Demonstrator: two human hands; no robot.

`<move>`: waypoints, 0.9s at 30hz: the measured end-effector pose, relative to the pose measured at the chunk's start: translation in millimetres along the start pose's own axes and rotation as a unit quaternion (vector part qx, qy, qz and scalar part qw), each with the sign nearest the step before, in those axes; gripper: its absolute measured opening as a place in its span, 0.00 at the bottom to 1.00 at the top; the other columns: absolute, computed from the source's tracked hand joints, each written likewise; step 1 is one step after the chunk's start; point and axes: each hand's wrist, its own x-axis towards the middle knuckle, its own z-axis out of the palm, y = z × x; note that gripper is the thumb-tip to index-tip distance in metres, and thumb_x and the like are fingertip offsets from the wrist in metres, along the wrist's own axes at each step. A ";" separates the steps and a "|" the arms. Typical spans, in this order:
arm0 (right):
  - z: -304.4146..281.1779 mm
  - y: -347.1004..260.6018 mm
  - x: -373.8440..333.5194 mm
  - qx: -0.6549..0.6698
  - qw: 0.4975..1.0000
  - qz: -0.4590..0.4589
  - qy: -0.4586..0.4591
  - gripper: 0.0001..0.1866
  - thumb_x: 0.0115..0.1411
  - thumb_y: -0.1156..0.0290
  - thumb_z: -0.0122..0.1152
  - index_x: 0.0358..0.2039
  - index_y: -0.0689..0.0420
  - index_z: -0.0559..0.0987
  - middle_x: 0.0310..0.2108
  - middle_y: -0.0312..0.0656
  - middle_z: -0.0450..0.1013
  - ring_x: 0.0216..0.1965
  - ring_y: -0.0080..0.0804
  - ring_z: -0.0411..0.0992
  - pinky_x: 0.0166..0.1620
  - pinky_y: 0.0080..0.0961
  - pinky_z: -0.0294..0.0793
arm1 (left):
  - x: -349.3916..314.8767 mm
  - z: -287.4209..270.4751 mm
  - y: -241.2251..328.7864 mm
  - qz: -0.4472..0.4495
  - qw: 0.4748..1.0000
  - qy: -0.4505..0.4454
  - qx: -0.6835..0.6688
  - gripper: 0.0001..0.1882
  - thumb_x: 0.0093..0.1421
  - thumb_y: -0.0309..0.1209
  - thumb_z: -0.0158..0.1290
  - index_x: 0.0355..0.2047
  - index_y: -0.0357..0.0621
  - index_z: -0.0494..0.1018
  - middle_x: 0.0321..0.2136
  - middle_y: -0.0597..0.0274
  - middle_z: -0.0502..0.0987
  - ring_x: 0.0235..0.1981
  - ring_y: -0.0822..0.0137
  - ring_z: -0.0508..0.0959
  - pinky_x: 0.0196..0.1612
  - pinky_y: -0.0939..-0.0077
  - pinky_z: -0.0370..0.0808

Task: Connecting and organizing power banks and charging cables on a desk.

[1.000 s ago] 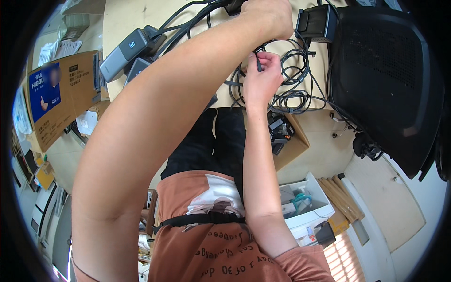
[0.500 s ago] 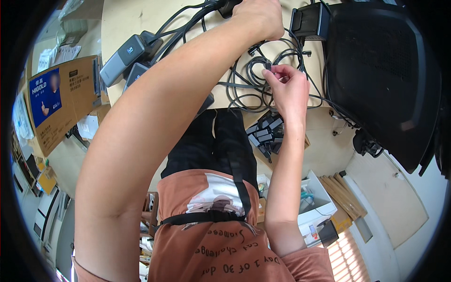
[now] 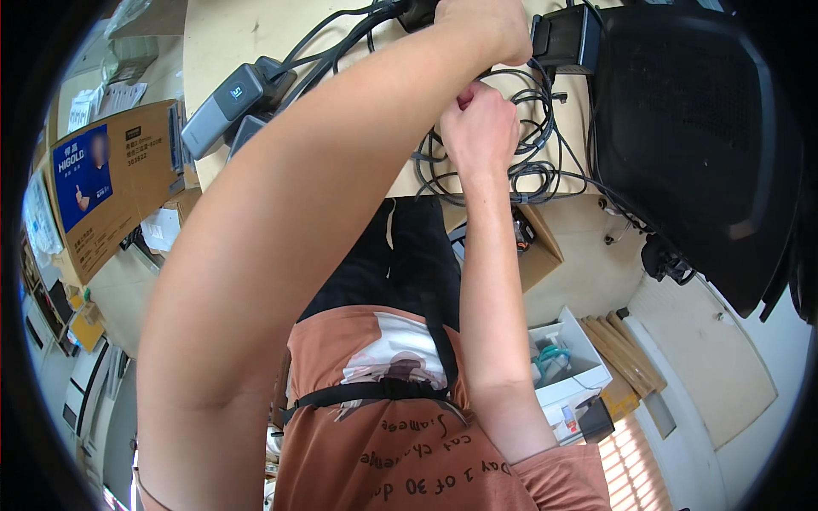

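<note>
Nearest to me I see an orange shirt with a black strap across it, and both bare forearms rising from the lower edge toward the tabletop (image 3: 247,34). Beside the right elbow, down on the floor, sits a white box (image 3: 569,362) holding small items, with flat wooden slats next to it. A little farther, just under the near edge of the tabletop, an open cardboard box (image 3: 537,247) shows behind the right wrist. My right hand (image 3: 477,128) is curled into a loose fist over the tangle of black cables (image 3: 528,162) lying at the near edge of the tabletop; its fingers pinch a strand, though I cannot tell exactly which one. Just beyond it my left hand (image 3: 486,30) is closed, knuckles up, touching the cables near a black adapter block (image 3: 564,38); what it grips I cannot tell. Left of the arms a grey device (image 3: 230,102) lies on the tabletop with cables running from it. A black mesh chair back (image 3: 690,136) stands at the right edge, and a brown carton with a blue label (image 3: 102,183) leans at the left.
</note>
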 end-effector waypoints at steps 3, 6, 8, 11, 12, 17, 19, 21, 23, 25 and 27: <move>5.2 3.2 -4.9 0.025 0.999 0.004 0.024 0.13 0.59 0.62 0.65 0.31 0.60 0.83 0.28 0.56 0.81 0.36 0.57 0.80 0.45 0.48 0.78 | -8.8 4.3 0.7 0.004 1.000 0.016 -0.024 0.34 0.59 0.29 0.57 0.65 0.33 0.63 0.53 0.40 0.79 0.55 0.49 0.80 0.56 0.60 0.79; 11.3 5.2 -10.7 0.041 0.998 0.006 0.045 0.13 0.59 0.63 0.64 0.30 0.61 0.82 0.27 0.55 0.80 0.34 0.57 0.80 0.44 0.48 0.77 | -7.4 0.8 2.3 -0.016 0.999 -0.018 -0.027 0.35 0.59 0.29 0.57 0.66 0.33 0.61 0.53 0.39 0.79 0.55 0.48 0.80 0.56 0.60 0.79; 18.3 5.0 -12.4 0.050 0.997 0.004 0.053 0.13 0.60 0.63 0.63 0.29 0.61 0.81 0.27 0.54 0.80 0.33 0.57 0.80 0.42 0.48 0.77 | -11.2 1.4 -1.4 -0.006 1.000 -0.002 -0.029 0.36 0.59 0.29 0.57 0.66 0.33 0.61 0.52 0.39 0.79 0.54 0.48 0.81 0.56 0.60 0.79; 31.3 5.7 -15.4 0.090 0.993 0.010 0.070 0.12 0.61 0.64 0.63 0.28 0.61 0.79 0.26 0.53 0.80 0.32 0.56 0.80 0.40 0.48 0.77 | -9.9 3.8 -3.9 0.002 1.000 0.008 -0.030 0.37 0.58 0.29 0.56 0.67 0.33 0.60 0.51 0.38 0.80 0.53 0.47 0.81 0.56 0.59 0.79; 35.9 6.3 -16.1 0.104 0.990 0.004 0.095 0.11 0.61 0.66 0.63 0.29 0.61 0.79 0.26 0.52 0.80 0.31 0.56 0.79 0.39 0.48 0.76 | -8.2 5.2 -4.4 -0.001 1.000 0.002 -0.028 0.37 0.58 0.29 0.56 0.68 0.33 0.59 0.50 0.38 0.80 0.53 0.46 0.81 0.56 0.58 0.79; 54.0 6.1 -22.0 0.107 0.981 -0.026 0.162 0.07 0.60 0.70 0.63 0.30 0.60 0.77 0.25 0.50 0.79 0.29 0.54 0.79 0.36 0.47 0.75 | -12.1 11.6 -7.2 -0.004 1.000 0.016 -0.019 0.39 0.58 0.28 0.54 0.69 0.33 0.56 0.47 0.37 0.81 0.51 0.45 0.82 0.53 0.57 0.80; 60.8 5.8 -20.7 0.106 0.974 -0.031 0.197 0.05 0.60 0.72 0.63 0.32 0.60 0.76 0.25 0.50 0.78 0.29 0.54 0.79 0.34 0.47 0.75 | -12.0 13.4 -8.3 -0.005 1.000 0.013 -0.016 0.39 0.58 0.28 0.53 0.70 0.33 0.55 0.46 0.37 0.81 0.50 0.44 0.82 0.52 0.57 0.81; 64.5 7.0 -19.8 0.097 0.973 -0.032 0.206 0.05 0.60 0.72 0.63 0.32 0.60 0.76 0.25 0.51 0.78 0.28 0.54 0.78 0.33 0.47 0.75 | -15.3 15.0 -8.9 0.002 1.000 0.020 -0.012 0.40 0.58 0.28 0.54 0.70 0.34 0.55 0.45 0.38 0.82 0.48 0.45 0.83 0.51 0.57 0.81; 65.8 9.4 -19.4 0.089 0.972 -0.032 0.216 0.05 0.60 0.72 0.63 0.33 0.60 0.77 0.26 0.52 0.78 0.28 0.55 0.78 0.32 0.47 0.75 | -23.9 18.5 -7.9 0.022 0.999 0.040 -0.009 0.40 0.58 0.28 0.55 0.70 0.35 0.55 0.44 0.39 0.82 0.47 0.45 0.84 0.50 0.57 0.81; 64.3 5.5 -18.0 0.077 0.976 -0.025 0.204 0.06 0.59 0.72 0.63 0.35 0.60 0.77 0.27 0.52 0.78 0.28 0.56 0.78 0.32 0.49 0.75 | -25.2 17.4 -10.8 0.039 0.997 0.063 -0.004 0.41 0.57 0.28 0.56 0.70 0.35 0.55 0.43 0.40 0.83 0.46 0.45 0.84 0.50 0.57 0.81; 64.3 3.0 -18.0 0.083 0.976 -0.018 0.202 0.07 0.58 0.72 0.64 0.35 0.60 0.77 0.27 0.52 0.78 0.28 0.57 0.78 0.33 0.50 0.74 | -19.9 18.5 -9.8 0.022 0.999 0.027 0.010 0.40 0.56 0.28 0.57 0.69 0.35 0.56 0.41 0.41 0.83 0.44 0.46 0.84 0.49 0.58 0.82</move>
